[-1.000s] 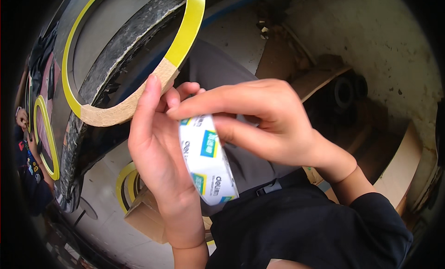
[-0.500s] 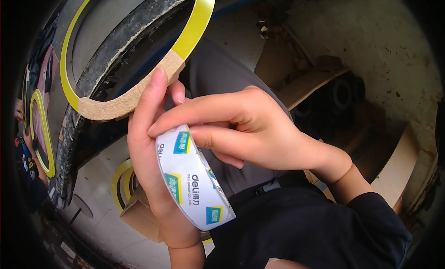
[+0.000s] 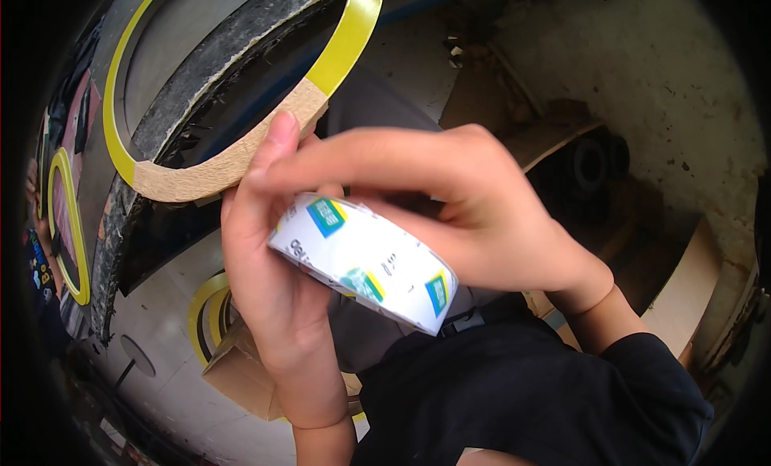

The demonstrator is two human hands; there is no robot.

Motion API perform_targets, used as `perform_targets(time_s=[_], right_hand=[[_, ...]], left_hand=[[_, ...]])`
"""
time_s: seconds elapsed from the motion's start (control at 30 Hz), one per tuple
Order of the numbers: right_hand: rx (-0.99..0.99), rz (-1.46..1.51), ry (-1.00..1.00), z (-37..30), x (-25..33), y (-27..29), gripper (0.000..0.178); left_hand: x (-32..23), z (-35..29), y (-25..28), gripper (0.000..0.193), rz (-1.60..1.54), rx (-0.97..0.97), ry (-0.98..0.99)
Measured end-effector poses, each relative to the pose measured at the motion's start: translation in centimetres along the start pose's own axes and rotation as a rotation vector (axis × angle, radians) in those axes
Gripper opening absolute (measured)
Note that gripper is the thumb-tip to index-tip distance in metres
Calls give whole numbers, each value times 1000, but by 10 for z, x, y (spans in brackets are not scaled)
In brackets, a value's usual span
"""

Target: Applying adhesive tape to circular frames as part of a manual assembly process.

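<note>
My left hand [image 3: 277, 305] is closed at the fingers on the tan, fibrous-looking section [image 3: 205, 181] of a large ring [image 3: 345, 52]. Glossy yellow covers the rest of this ring's visible edge. My right hand [image 3: 490, 201] is bent over the left one, its fingertips meeting the left fingers near the ring. Below them, a roll of tape [image 3: 369, 261] with a white printed surface is tilted in the right hand's grip. The right thumb and some fingertips are partly hidden behind the roll, and motion smears the hand.
A black, rough-edged curved surface [image 3: 152, 129] passes behind the ring. Another yellow ring [image 3: 60, 225] is at the far left, beside another person's hand. More yellow rings [image 3: 205, 317] lie below near a cardboard box [image 3: 249, 378]. Dark rolls [image 3: 590, 161] and cardboard [image 3: 683, 281] are at right.
The roll of tape has swung up and to the right, turning more level. My right hand has lifted slightly, its knuckles higher. The left hand keeps its grip on the ring.
</note>
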State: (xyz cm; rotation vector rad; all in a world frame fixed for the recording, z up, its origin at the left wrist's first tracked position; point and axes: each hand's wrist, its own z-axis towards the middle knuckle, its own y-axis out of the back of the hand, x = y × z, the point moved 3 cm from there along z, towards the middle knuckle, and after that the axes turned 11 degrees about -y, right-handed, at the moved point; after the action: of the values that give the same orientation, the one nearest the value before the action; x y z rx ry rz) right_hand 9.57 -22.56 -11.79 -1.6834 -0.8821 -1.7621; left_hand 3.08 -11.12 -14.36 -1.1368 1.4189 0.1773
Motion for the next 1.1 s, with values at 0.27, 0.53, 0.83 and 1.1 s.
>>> perform_targets(time_s=[0.27, 0.53, 0.83, 1.1], right_hand=[[84, 203, -63, 10, 8, 29, 22], [197, -10, 51, 17, 15, 39, 18], [126, 291, 62, 8, 12, 26, 9], [-19, 235, 257, -10, -1, 22, 9]], left_hand=[[-5, 6, 9, 20, 59, 69, 186], [-6, 7, 5, 19, -5, 75, 193], [-11, 5, 2, 17, -10, 30, 177], [-9, 4, -2, 15, -52, 22, 156]])
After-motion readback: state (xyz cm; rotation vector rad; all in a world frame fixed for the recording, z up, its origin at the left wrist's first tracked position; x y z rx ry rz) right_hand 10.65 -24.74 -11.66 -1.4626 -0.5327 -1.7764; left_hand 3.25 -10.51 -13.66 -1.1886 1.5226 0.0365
